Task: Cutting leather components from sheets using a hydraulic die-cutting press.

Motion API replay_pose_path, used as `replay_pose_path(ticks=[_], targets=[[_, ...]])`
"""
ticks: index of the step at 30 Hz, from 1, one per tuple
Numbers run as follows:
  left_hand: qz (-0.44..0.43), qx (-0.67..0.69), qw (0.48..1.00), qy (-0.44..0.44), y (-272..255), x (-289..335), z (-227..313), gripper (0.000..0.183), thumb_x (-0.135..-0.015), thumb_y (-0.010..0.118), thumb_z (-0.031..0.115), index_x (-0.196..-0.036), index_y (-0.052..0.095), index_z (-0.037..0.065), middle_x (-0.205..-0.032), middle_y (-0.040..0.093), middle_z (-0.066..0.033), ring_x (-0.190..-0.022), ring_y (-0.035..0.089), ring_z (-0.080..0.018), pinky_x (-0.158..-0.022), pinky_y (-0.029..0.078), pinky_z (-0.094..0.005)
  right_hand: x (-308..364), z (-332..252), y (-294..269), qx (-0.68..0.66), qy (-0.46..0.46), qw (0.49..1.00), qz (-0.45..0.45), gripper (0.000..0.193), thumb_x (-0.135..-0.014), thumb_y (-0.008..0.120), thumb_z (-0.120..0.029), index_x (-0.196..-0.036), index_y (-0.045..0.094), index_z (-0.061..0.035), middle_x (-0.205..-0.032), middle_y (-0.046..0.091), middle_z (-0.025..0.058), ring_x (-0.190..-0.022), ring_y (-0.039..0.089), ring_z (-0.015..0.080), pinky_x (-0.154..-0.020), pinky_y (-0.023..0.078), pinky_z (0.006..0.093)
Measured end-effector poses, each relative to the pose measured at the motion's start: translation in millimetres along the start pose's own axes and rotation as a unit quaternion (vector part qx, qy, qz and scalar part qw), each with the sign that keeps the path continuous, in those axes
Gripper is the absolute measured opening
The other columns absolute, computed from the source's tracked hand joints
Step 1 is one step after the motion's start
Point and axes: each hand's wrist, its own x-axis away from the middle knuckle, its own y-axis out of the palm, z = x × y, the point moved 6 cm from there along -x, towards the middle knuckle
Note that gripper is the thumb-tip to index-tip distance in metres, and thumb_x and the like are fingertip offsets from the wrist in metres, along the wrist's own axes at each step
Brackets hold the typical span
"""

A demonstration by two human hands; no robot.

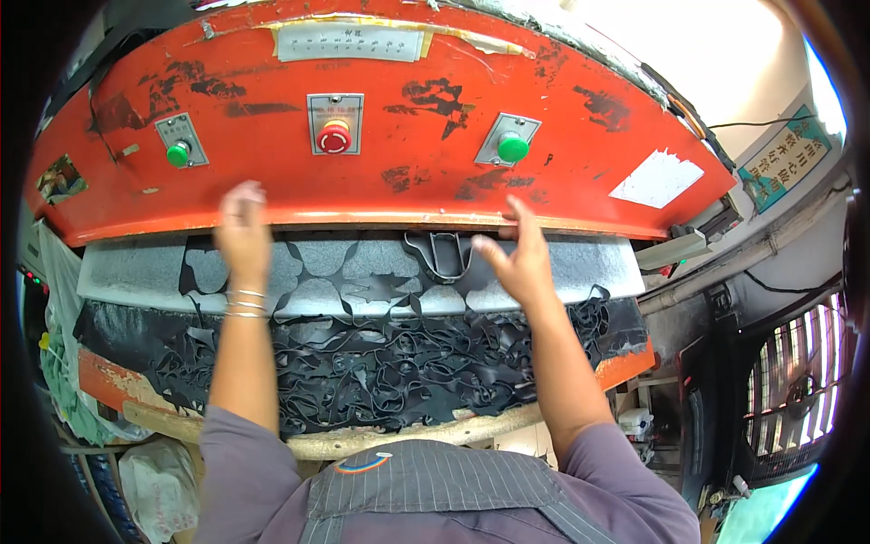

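Observation:
My right hand [515, 258], empty with its fingers apart, is raised just right of a metal cutting die [446, 276]. That die stands on a black sheet with rounded cut-outs [373, 286], spread over a pale cutting board [118, 270]. Farther left, my left hand [243, 227] is lifted in front of the lower edge of an orange machine beam [381, 195]. Motion smears its fingers, so their pose is unclear. No object shows in it. A tangled heap of black offcuts [408, 363] lies between my forearms.
On the beam are a left green button [178, 153], a red stop button [333, 137] and a right green button [513, 148]. A rounded pale ledge [362, 443] runs along the front. To the right is a barred fan [797, 385]; a white bag [159, 490] sits lower left.

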Motion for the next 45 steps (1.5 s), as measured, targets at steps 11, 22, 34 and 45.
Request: replay_pose_path(ticks=[11, 22, 34, 45], targets=[[0.004, -0.079, 0.990, 0.119, -118, 9, 72, 0.030, -0.100, 0.046, 0.020, -0.075, 0.043, 0.004, -0.067, 0.040, 0.0003, -0.064, 0.036, -0.0081, -0.060, 0.035, -0.0266, 20, -53, -31, -0.190, -0.003, 0.974, 0.125, 0.026, -0.085, 0.072, -0.015, -0.095, 0.052, -0.0020, -0.072, 0.060, 0.0054, -0.067, 0.058, 0.0123, -0.060, 0.049, 0.0295], [-0.405, -0.184, 0.887, 0.125, -18, 306, 99, 0.015, -0.076, 0.069, 0.020, -0.080, 0.069, 0.005, -0.080, 0.065, -0.0112, -0.077, 0.061, -0.0309, -0.070, 0.050, -0.0404, 253, -99, 56, 0.095, -0.231, 0.914, -0.320, 0.030, -0.069, 0.071, -0.025, -0.087, 0.062, -0.0028, -0.086, 0.060, 0.0116, -0.086, 0.061, 0.0289, -0.071, 0.052, 0.0368], [-0.397, -0.302, 0.860, 0.105, 5, 289, 112, 0.021, -0.071, 0.071, 0.027, -0.065, 0.069, 0.007, -0.068, 0.064, -0.0109, -0.069, 0.061, -0.0318, -0.064, 0.048, -0.0412, 228, -82, 59, 0.076, -0.204, 0.896, -0.386, 0.021, -0.074, 0.065, -0.021, -0.083, 0.066, -0.0023, -0.090, 0.064, 0.0149, -0.084, 0.065, 0.0305, -0.066, 0.054, 0.0399], [-0.330, -0.176, 0.926, 0.049, 130, 177, 80, 0.022, -0.081, 0.066, 0.016, -0.097, 0.064, 0.000, -0.104, 0.066, -0.0180, -0.098, 0.062, -0.0353, -0.086, 0.048, -0.0412, -8, 8, 93, 0.210, 0.041, 0.929, -0.300, 0.090, -0.066, 0.080, -0.051, -0.137, 0.044, -0.0095, -0.144, 0.036, 0.0280, -0.134, 0.030, 0.0466, -0.091, 0.049, 0.0501]])
